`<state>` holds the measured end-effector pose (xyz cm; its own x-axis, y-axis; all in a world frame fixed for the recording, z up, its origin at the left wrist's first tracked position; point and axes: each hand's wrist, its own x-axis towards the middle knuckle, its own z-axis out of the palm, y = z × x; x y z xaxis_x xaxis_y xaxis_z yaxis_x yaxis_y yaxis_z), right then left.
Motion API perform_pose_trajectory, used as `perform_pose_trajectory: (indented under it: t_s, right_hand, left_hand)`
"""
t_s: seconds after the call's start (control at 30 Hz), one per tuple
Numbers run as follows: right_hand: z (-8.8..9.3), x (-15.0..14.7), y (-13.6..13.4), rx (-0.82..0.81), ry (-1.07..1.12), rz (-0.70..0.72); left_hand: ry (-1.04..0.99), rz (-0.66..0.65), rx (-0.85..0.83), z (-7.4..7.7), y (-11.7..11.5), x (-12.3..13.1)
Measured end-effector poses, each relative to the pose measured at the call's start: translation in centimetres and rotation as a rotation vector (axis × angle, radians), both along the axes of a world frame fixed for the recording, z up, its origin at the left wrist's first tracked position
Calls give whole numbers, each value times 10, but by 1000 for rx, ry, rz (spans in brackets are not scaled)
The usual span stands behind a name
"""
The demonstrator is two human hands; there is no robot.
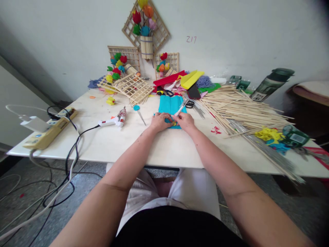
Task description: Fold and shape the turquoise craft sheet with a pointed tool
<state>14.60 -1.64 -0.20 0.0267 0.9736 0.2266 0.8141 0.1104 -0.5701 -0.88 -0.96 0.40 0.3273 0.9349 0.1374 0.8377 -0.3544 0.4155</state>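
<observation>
A sheet of bright blue crepe paper (171, 103) with fold lines lies on the table in front of me. My left hand (162, 121) rests on its left lower part, fingers stretched out and pressing the paper down. My right hand (184, 120) is closed around a slim whitish pen (181, 107), which slants up and to the right over the sheet. Between the two hands a small yellow piece (174, 123) lies on the paper, partly covered by fingers. The pen's tip is hidden.
A glue gun (113, 120), a stick with a blue disc (136, 107) and a power strip (48, 132) lie left. Black-handled scissors (190, 104), a phone (193, 92) and many thin wooden sticks (239, 106) lie right. Lattice panels (135, 85) with paper flowers stand behind.
</observation>
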Motion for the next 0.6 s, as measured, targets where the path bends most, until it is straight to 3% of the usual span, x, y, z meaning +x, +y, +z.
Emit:
perform_pose_trajectory:
  t_s: [0.3, 0.6]
  right_hand:
    - [2, -2, -1, 5, -128, -15]
    - [5, -2, -5, 13, -62, -19]
  left_hand:
    - [1, 0, 4, -3, 3, 0]
    - [-4, -4, -1, -1, 2, 0]
